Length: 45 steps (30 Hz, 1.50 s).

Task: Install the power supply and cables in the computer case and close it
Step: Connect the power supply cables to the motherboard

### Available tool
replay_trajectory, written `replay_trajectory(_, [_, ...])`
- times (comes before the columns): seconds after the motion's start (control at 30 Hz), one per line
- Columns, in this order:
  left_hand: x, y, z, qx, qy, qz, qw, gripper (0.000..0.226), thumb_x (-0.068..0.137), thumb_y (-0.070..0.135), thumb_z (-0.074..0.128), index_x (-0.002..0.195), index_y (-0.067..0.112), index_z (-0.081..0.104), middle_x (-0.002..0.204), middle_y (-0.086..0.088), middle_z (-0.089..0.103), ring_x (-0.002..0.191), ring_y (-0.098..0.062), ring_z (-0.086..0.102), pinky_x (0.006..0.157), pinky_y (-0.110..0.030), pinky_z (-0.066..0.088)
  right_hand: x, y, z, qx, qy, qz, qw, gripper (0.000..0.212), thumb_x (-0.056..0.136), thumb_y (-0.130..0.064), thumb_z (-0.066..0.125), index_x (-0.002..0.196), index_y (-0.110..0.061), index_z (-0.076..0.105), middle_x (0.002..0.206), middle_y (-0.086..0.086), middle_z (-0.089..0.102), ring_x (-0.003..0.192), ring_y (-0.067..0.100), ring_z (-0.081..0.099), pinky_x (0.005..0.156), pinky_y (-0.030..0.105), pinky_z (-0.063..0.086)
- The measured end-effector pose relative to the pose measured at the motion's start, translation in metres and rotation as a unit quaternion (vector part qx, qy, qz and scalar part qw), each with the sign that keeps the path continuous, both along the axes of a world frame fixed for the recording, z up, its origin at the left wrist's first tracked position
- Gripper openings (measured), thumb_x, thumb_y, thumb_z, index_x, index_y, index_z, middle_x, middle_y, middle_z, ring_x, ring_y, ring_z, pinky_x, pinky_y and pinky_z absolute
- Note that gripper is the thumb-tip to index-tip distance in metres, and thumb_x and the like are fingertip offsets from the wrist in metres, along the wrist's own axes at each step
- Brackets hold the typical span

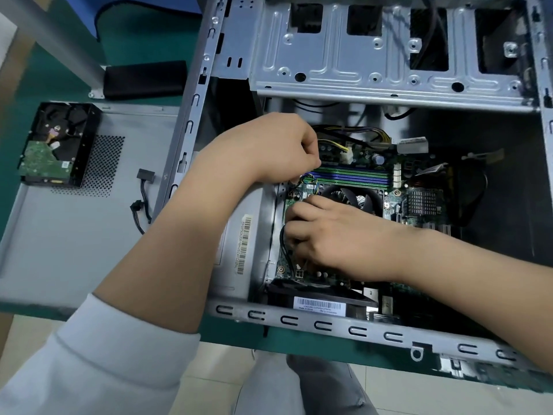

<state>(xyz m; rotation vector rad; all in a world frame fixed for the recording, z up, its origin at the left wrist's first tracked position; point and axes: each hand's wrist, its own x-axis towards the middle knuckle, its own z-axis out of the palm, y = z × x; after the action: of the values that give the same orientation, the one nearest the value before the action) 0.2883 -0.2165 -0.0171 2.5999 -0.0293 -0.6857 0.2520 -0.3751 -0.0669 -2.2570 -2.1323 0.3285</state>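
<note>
Head view: I am working inside the open computer case (326, 326), which is lying on its side on the green table (45, 73). My left hand (269, 145) is reaching over the left case wall, its fingers curled together above the memory slots (356, 176); whether they are pinching a cable, I cannot tell. My right hand (326, 235) is resting on the motherboard (419, 205) just left of the CPU fan (356, 196), fingers curled down onto a black cable (284, 250) near the board's left edge. The power supply (239, 235) is sitting in the case's near-left corner. A yellow-and-black cable bundle (353, 136) is lying along the far edge of the board. The removed side panel (74, 235) is lying on the left, carrying a hard drive (57, 145).
</note>
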Motion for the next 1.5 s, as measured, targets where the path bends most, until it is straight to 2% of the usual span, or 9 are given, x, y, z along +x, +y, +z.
replay_trajectory(0.1, [0.000,-0.002,0.000,0.008,0.004,-0.007,1.000,0.014,0.090,0.031,0.056,0.089,0.026,0.070,0.059,0.012,0.063,0.058,0.003,0.051,0.052,-0.017,0.034,-0.002,0.002,-0.002,0.013,0.010,0.000,1.000,0.028,0.088,-0.014,0.036,0.086,-0.017,0.064,0.099,-0.002,0.057,0.097,0.022,0.048,0.076,0.031,0.030])
replay_trajectory(0.5, [0.001,-0.001,-0.002,0.016,0.007,-0.009,1.000,0.013,0.088,0.027,0.056,0.089,0.027,0.069,0.057,0.015,0.060,0.060,0.004,0.052,0.052,-0.019,0.034,-0.003,0.004,-0.005,0.000,-0.004,0.034,0.999,0.018,0.085,-0.026,0.058,0.069,-0.026,0.064,0.091,-0.009,0.053,0.092,0.016,0.048,0.070,0.028,0.036])
replay_trajectory(0.63, [0.000,-0.001,-0.002,0.013,-0.009,-0.012,1.000,0.014,0.089,0.027,0.056,0.094,0.029,0.068,0.064,0.019,0.055,0.066,0.004,0.050,0.064,-0.023,0.037,-0.004,0.003,-0.009,0.036,-0.008,0.028,0.999,0.025,0.091,-0.026,0.054,0.069,-0.026,0.064,0.090,-0.010,0.055,0.089,0.015,0.049,0.068,0.028,0.036])
replay_trajectory(0.77, [0.000,0.001,-0.002,0.011,-0.017,-0.014,1.000,0.014,0.089,0.027,0.056,0.096,0.030,0.068,0.067,0.018,0.054,0.066,0.003,0.049,0.058,-0.021,0.035,-0.002,0.004,-0.003,0.069,-0.025,0.027,0.997,0.017,0.089,-0.021,0.055,0.077,-0.025,0.067,0.088,-0.006,0.057,0.084,0.017,0.053,0.061,0.030,0.040])
replay_trajectory(0.9, [0.000,0.001,-0.001,0.006,-0.022,-0.012,1.000,0.015,0.090,0.026,0.055,0.096,0.031,0.068,0.067,0.017,0.054,0.065,0.003,0.049,0.057,-0.018,0.035,0.007,0.008,0.012,0.136,0.115,-0.079,0.981,0.017,0.079,-0.007,0.066,0.094,-0.014,0.069,0.092,0.001,0.061,0.085,0.022,0.057,0.062,0.031,0.046])
replay_trajectory(1.0, [0.000,0.001,-0.001,-0.001,-0.027,-0.010,1.000,0.016,0.090,0.029,0.055,0.097,0.032,0.068,0.070,0.018,0.055,0.067,0.003,0.049,0.058,-0.018,0.036,0.009,0.013,0.019,0.174,0.200,-0.146,0.953,0.012,0.085,-0.010,0.065,0.096,-0.012,0.069,0.095,0.001,0.062,0.088,0.023,0.057,0.069,0.032,0.048])
replay_trajectory(1.13, [0.000,0.002,-0.001,-0.011,-0.028,-0.012,0.999,0.013,0.090,0.029,0.057,0.097,0.031,0.068,0.067,0.018,0.052,0.063,0.004,0.048,0.056,-0.015,0.034,0.006,0.011,0.016,0.103,0.257,-0.093,0.956,0.011,0.086,-0.008,0.064,0.095,-0.011,0.070,0.096,0.002,0.062,0.092,0.020,0.056,0.073,0.040,0.051])
replay_trajectory(1.33, [0.000,0.002,-0.001,-0.010,-0.025,-0.011,1.000,0.012,0.090,0.030,0.058,0.097,0.032,0.066,0.068,0.018,0.051,0.063,0.003,0.047,0.055,-0.016,0.033,0.005,0.009,0.014,0.046,0.173,-0.020,0.984,0.023,0.079,-0.004,0.051,0.093,-0.012,0.066,0.095,0.003,0.058,0.092,0.020,0.050,0.060,0.037,0.049])
replay_trajectory(1.5, [0.000,0.001,-0.002,-0.002,-0.020,-0.012,1.000,0.013,0.090,0.032,0.058,0.099,0.031,0.066,0.070,0.018,0.050,0.064,0.003,0.046,0.055,-0.015,0.032,0.004,0.008,0.009,0.000,0.162,-0.004,0.987,0.014,0.088,-0.016,0.055,0.083,-0.009,0.066,0.087,0.003,0.058,0.090,0.022,0.051,0.075,0.038,0.046])
